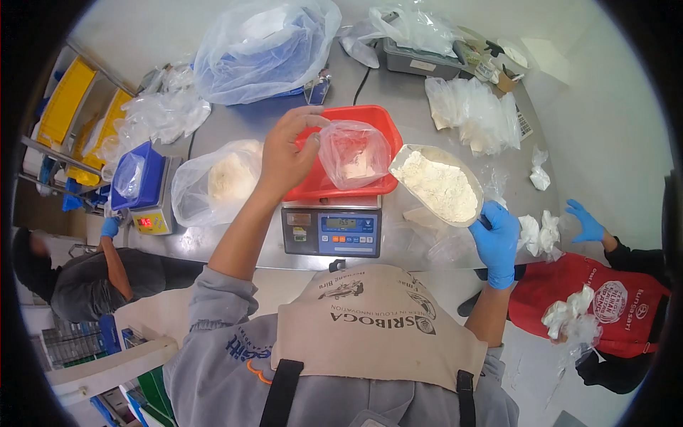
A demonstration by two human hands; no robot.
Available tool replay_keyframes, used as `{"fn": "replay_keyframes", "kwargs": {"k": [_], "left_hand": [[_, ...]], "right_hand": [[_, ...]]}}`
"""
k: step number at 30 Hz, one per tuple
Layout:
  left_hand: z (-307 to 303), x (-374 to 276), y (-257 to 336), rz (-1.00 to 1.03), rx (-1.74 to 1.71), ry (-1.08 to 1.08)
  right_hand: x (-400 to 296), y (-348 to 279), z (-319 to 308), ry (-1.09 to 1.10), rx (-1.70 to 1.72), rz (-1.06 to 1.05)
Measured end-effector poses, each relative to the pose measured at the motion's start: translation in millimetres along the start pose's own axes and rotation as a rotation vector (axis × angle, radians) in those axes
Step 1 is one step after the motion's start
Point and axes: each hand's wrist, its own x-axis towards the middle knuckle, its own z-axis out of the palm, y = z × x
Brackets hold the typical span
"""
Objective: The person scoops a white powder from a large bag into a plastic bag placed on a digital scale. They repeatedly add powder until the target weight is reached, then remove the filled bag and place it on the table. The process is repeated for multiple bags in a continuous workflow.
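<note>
My left hand (292, 149), bare, is at the left rim of an open clear plastic bag (355, 155) with some pale powder in it; its fingertips reach the bag's edge, and whether they pinch it is unclear. The bag stands in a red plastic tray (392, 128) on a digital scale (332, 232) with a lit display. My right hand (496, 240), in a blue glove, grips a scoop (475, 176) heaped with pale powder, its tip beside the bag's right side. Left of my left wrist lies a larger open plastic bag (187, 184) of pale powder.
A second scale (152, 221) bearing a blue tray (157, 165) stands left, with a co-worker's gloved hand (110, 227) near it. At right, another co-worker's gloved hand (585, 220) is near small filled bags (539, 229). Filled bags (475, 115) and a grey bin (424, 61) stand behind.
</note>
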Motion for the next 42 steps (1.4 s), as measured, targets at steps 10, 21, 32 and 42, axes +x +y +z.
{"fn": "replay_keyframes", "kwargs": {"k": [10, 21, 32, 42], "left_hand": [[45.2, 14.7, 17.7, 0.348, 0.113, -0.336], [48.9, 9.5, 8.9, 0.372, 0.233, -0.366], [26.4, 5.1, -14.0, 0.201, 0.276, -0.230], [-0.3, 0.4, -7.3, -0.059, 0.052, 0.079]], "right_hand": [[44.4, -17.0, 19.5, -0.070, -0.377, -0.323], [63.3, -26.5, 29.1, -0.067, -0.447, -0.387], [58.3, -13.0, 23.3, -0.052, -0.442, -0.341], [17.3, 32.8, 0.7, 0.032, -0.134, 0.001]]}}
